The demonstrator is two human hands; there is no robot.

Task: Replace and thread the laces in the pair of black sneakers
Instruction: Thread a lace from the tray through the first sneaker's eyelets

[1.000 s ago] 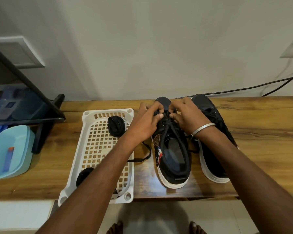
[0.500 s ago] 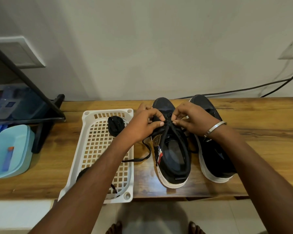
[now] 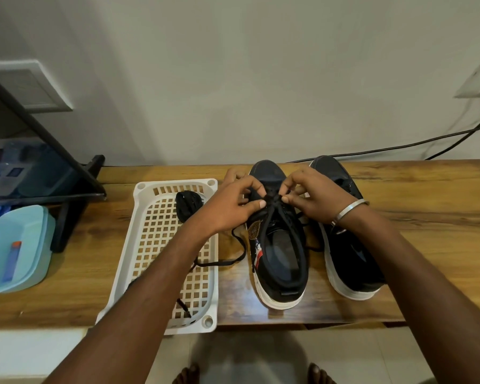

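The black lace (image 3: 272, 202) of the left black sneaker (image 3: 277, 245), near the wooden table's back edge, is pinched by the left hand (image 3: 233, 209) and right hand (image 3: 311, 198). Its top holes look unthreaded; the other sneaker's (image 3: 349, 239) lacing cannot be told.

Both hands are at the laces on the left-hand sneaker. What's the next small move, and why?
Probably draw the lace snug across the eyelets, then feed the loose end. The left hand and right hand pinch it mid-tongue on the left-hand sneaker, while slack trails toward the white basket.
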